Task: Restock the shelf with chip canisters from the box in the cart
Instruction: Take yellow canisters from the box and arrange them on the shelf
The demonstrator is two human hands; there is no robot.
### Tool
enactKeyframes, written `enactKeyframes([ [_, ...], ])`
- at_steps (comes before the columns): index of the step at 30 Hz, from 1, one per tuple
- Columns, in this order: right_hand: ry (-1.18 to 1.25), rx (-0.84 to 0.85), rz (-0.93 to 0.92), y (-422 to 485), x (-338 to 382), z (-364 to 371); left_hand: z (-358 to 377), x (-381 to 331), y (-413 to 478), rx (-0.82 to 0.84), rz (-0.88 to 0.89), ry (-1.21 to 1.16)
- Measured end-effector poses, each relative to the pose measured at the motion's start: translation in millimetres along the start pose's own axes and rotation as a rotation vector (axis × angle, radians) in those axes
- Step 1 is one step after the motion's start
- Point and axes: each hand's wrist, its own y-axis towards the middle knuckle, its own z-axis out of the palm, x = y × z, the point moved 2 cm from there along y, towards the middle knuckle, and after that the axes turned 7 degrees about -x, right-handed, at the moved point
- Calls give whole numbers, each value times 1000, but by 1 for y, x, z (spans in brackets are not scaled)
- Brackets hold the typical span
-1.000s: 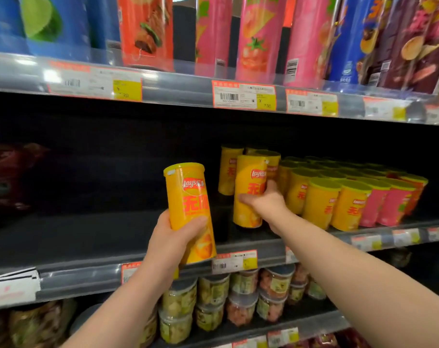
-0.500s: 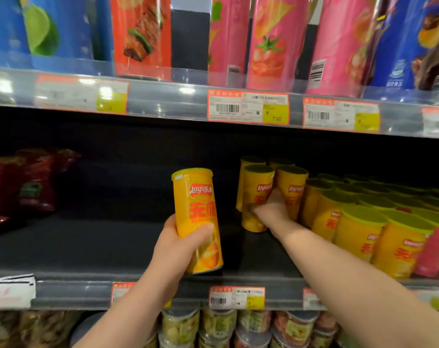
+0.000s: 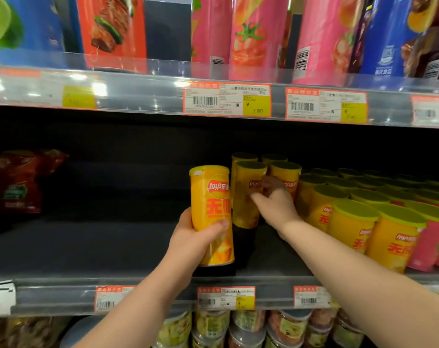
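Held canister (image 3: 209, 209): centre frame, yellow, lid on, upright with a slight tilt, base low over the front of the middle shelf (image 3: 88, 247); couldn't tell if it touched. Left hand (image 3: 194, 238) gripped its lower half, thumb across the front, other fingers wrapped behind, forearm coming up from bottom centre. Right hand (image 3: 278, 204) was further in, arm stretched from the lower right, fingers against a second yellow canister (image 3: 247, 197) standing just right of and behind the held one. Blur there, so couldn't tell whether it gripped or only touched. More yellow canisters stood behind that one, and a packed block of yellow canisters (image 3: 351, 222) filled the shelf to the right, with pink canisters (image 3: 429, 247) at the right edge. Left part of the shelf held only red bags (image 3: 17, 182) at the far left. Upper shelf (image 3: 143, 96) carried tall tubes: blue top left, an orange-red tube (image 3: 113, 28) and pink tubes (image 3: 253, 38) at top centre. Price tags (image 3: 227, 100) ran along both shelf edges. Clear tubs (image 3: 211, 325) were stacked on the bottom shelf.
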Motion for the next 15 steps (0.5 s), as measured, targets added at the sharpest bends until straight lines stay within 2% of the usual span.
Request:
enactKeyframes([
  [3, 168, 153, 66, -10, 21, -17, 22, -1, 3, 73, 27, 62],
  [6, 42, 318, 53, -18, 33, -30, 44, 4, 6, 141, 47, 123],
  [11, -67, 228, 57, -14, 29, -55, 64, 13, 16, 268, 91, 380],
  [15, -277, 130, -15, -8, 27, -66, 57, 22, 22, 242, 242, 929],
])
